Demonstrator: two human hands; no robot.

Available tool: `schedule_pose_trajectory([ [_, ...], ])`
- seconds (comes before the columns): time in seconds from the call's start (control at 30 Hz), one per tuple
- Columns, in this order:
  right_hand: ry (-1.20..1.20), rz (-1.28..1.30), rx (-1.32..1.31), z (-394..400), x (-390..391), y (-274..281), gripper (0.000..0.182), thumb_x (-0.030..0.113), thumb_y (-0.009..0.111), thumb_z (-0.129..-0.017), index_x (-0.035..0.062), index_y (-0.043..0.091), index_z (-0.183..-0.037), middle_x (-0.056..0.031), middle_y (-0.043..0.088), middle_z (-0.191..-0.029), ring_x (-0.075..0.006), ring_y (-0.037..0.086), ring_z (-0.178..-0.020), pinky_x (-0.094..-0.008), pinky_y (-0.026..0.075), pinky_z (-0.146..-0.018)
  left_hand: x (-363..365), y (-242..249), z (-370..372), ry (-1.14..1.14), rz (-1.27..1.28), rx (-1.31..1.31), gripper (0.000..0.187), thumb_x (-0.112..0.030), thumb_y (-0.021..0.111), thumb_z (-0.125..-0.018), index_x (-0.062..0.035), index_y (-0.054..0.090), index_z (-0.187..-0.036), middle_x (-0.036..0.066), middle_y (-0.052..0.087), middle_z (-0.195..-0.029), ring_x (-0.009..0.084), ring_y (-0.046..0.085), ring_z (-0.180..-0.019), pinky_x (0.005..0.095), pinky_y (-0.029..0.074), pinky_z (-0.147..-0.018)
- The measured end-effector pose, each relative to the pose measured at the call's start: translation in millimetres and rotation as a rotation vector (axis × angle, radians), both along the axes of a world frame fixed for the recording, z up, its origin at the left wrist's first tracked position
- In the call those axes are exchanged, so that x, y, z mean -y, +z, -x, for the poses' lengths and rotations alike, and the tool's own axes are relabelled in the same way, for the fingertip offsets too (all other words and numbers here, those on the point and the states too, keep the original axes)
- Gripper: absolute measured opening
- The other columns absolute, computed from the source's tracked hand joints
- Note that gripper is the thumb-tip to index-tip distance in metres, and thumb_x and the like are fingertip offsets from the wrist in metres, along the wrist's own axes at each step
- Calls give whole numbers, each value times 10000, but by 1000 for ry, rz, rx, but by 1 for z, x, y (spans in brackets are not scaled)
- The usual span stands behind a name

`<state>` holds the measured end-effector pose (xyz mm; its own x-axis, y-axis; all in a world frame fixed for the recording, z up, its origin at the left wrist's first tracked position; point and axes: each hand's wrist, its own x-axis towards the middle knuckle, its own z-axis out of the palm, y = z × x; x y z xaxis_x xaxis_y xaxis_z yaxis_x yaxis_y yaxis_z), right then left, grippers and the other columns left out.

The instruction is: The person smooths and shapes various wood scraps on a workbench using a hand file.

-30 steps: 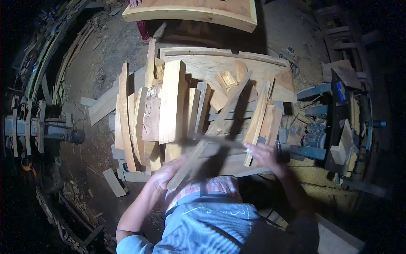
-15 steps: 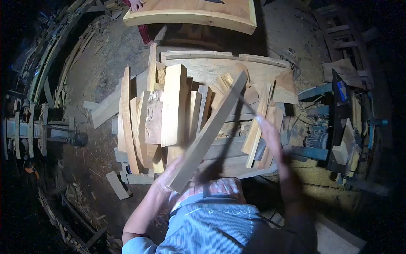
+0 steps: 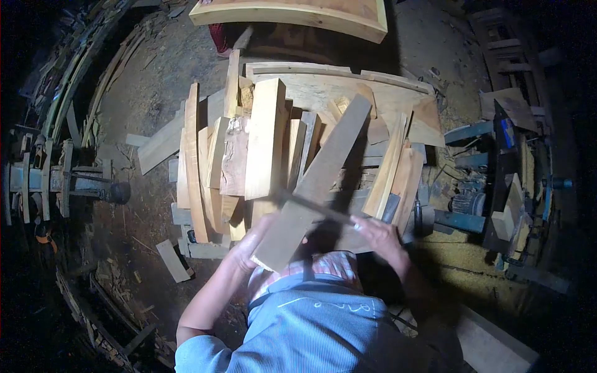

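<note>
My left hand (image 3: 250, 244) is closed around the near end of a long wooden plank (image 3: 333, 143), held slanting up and away to the right over the workbench. The plank's broad dull face is turned up. My right hand (image 3: 380, 237), to the right of the plank, grips a thin dark bar-like tool (image 3: 318, 209). Blurred by motion, the tool lies across the plank's lower part in this view; I cannot tell its exact kind. Left of the plank stands a thick pale wood block (image 3: 265, 140) among several upright offcuts.
Narrow strips (image 3: 388, 166) lean on the bench's right side. A broad board (image 3: 407, 109) lies at its back. Beyond is a large wooden panel (image 3: 292, 17), with a person's red-clad leg (image 3: 218, 38) beside it. A motor (image 3: 467, 203) sits at right.
My right hand has swung down and left, bringing the tool across the plank. The plank has rolled so its broad face shows. The whole view has shifted slightly.
</note>
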<state>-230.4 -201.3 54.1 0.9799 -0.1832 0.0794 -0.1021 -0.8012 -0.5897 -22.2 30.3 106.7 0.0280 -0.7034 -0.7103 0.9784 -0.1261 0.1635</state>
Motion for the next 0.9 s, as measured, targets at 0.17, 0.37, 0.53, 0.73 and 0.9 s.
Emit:
schedule_pose_trajectory([
  [0.17, 55, -156, -63, -13, 11, 33, 330, 106, 627, -776, 103, 590, -1104, -88, 602, -762, -211, 607, -678, -313, 492, -565, 2, 6, 0, 22, 100, -57, 425, -303, 389, -914, 50, 511, -1117, 169, 612, -968, 235, 628, -837, 298, 536, -706],
  [0.37, -130, -121, -259, -26, 62, -13, 322, 118, 590, -820, 97, 577, -1141, -112, 625, -914, -230, 619, -806, -307, 503, -680, 3, 10, 0, -16, 106, 19, 406, -292, 383, -913, 45, 511, -1099, 165, 616, -931, 221, 632, -804, 284, 537, -682],
  [0.53, -283, -300, -168, -44, 81, 8, 297, 157, 535, -874, 58, 558, -1153, -151, 604, -1066, -265, 605, -942, -310, 482, -786, 7, 11, 2, -2, 35, 13, 445, -334, 370, -906, 24, 448, -1159, 215, 591, -952, 262, 627, -818, 327, 544, -674],
  [0.73, -174, -146, -209, -53, 141, -68, 357, 373, 426, -908, 188, 523, -1197, -195, 601, -976, -355, 599, -840, -411, 477, -705, 12, 21, 4, 14, -26, 6, 384, -288, 400, -910, 40, 518, -1070, 149, 613, -913, 218, 633, -775, 284, 539, -658],
  [0.9, -682, 80, -494, -101, 166, -10, 385, 309, 412, -923, 22, 544, -1143, -171, 593, -1075, -272, 569, -1027, -330, 439, -832, -4, -3, 4, -159, -211, 176, 576, -402, 490, -874, -11, 377, -1281, 180, 535, -1145, 255, 579, -990, 349, 501, -818],
])
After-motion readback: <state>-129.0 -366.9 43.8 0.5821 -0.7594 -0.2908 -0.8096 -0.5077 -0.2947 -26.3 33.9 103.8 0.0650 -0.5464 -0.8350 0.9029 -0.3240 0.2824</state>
